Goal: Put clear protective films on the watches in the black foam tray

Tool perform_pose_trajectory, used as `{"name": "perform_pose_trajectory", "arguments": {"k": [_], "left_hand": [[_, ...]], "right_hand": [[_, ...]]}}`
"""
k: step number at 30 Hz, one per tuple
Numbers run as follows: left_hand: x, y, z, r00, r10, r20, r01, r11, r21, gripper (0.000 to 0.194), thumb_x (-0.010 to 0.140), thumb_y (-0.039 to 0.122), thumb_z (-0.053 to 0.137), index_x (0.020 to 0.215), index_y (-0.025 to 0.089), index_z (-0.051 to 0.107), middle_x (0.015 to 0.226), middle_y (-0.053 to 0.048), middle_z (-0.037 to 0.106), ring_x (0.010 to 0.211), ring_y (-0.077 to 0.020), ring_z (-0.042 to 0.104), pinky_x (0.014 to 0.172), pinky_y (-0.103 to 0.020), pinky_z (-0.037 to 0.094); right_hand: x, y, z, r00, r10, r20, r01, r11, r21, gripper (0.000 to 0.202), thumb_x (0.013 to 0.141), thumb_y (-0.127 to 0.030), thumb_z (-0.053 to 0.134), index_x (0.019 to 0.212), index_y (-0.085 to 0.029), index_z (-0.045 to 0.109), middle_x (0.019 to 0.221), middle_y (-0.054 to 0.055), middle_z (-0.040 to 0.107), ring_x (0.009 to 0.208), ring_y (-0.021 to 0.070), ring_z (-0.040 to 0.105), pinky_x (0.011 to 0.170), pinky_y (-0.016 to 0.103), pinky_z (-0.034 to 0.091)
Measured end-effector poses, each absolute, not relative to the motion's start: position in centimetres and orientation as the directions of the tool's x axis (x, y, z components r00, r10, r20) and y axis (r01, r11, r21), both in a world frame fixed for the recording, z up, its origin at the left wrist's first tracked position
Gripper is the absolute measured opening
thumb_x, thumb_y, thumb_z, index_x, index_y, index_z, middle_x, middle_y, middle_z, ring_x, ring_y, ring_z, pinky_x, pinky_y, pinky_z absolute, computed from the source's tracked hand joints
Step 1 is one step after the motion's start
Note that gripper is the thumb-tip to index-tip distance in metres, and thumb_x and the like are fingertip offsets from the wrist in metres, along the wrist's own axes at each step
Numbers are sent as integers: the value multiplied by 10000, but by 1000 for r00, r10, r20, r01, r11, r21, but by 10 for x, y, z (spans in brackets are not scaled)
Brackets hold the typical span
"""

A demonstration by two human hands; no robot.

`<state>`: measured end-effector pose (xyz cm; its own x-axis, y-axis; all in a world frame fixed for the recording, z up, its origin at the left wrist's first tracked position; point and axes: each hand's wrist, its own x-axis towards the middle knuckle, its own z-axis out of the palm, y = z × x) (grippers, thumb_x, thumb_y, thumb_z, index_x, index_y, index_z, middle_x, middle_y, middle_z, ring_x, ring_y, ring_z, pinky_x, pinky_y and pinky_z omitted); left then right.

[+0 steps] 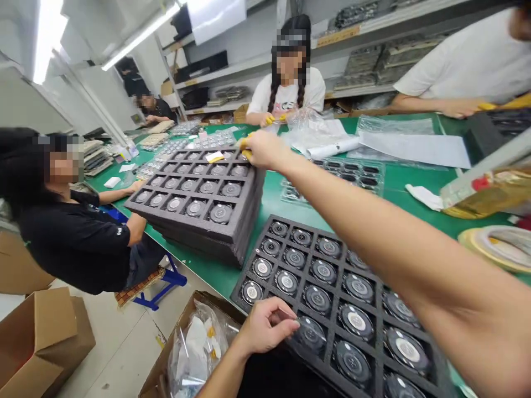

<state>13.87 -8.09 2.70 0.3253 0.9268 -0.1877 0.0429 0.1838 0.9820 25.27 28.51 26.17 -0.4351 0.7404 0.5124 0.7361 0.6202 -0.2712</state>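
Observation:
A black foam tray (305,265) with round dark discs in its square cells lies at the table's near edge. My left hand (269,326) is at its left front edge, thumb and forefinger pinched together; what they hold, if anything, is unclear. Further left stands a stack of similar foam trays (244,221), the top one filled with round discs. My right hand (265,149), with yellow finger covers, reaches across to the stack's far right corner. Its fingers are closed there, and their tips are too small to read. A white and yellow slip (214,157) lies on the top tray.
Clear plastic trays (352,174) and plastic sheets (415,146) lie on the green table (274,193). Tape rolls (498,246) sit at right. A person (78,221) sits beside the stack; others work opposite. Below the near edge is a carton (166,354) with plastic bags.

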Motion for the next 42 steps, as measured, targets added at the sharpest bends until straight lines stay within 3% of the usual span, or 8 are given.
{"name": "perform_pose_trajectory", "arguments": {"k": [5,9,17,22,28,35,39,42], "left_hand": [[135,-76,36,346,928,-139,58,127,990,472,919,625,830,977,160,778,879,-56,728,672,-140,674,633,-243,561],[132,-70,35,385,919,-82,46,69,997,413,973,571,799,995,159,798,904,-73,744,687,-151,698,645,-248,607],[135,-70,43,384,916,-116,83,91,992,450,965,606,795,980,156,783,878,-60,727,645,-143,706,614,-244,610],[138,-76,43,341,918,-201,89,181,979,508,917,657,824,975,157,760,821,-36,707,619,-143,705,618,-249,590],[139,-80,40,326,920,-217,73,204,976,498,908,645,834,989,158,761,833,-47,728,640,-139,703,629,-245,564],[138,-80,33,350,907,-233,46,231,972,539,873,664,861,984,147,758,853,-56,741,606,-120,685,611,-234,542],[139,-80,27,328,915,-235,17,244,970,618,833,736,866,977,145,758,846,-58,731,607,-118,675,600,-233,528],[141,-82,23,307,923,-230,-15,247,969,657,811,776,863,967,146,758,811,-47,710,601,-118,654,597,-239,529]], "right_hand": [[400,257,229,-263,860,437,873,405,-272,274,1070,-210,612,1289,-157,768,1375,146,756,1321,328,635,1162,500,468],[484,203,158,-163,977,138,943,196,-269,124,998,-151,702,1079,-145,796,1134,117,825,1026,235,714,948,347,527],[498,181,42,58,992,-116,950,-91,-300,508,935,-466,839,1290,-122,721,1375,244,699,1080,305,717,846,354,534],[491,191,36,116,977,-181,933,-169,-317,484,810,-415,931,1140,-111,749,1134,254,745,917,332,729,777,389,519],[484,198,79,-2,1000,8,913,6,-407,14,928,-224,694,931,-211,697,900,150,755,787,290,685,702,411,474],[363,216,232,-226,817,530,576,552,-604,126,1038,-370,653,1079,-252,662,1017,56,736,931,280,704,864,455,590],[246,236,297,-464,738,490,330,658,-677,85,1064,-203,587,1144,-201,614,1029,32,749,920,220,721,901,385,599],[184,251,311,-471,784,405,413,601,-684,83,1060,-134,563,1114,-181,606,998,54,749,916,226,731,923,377,587]]}}
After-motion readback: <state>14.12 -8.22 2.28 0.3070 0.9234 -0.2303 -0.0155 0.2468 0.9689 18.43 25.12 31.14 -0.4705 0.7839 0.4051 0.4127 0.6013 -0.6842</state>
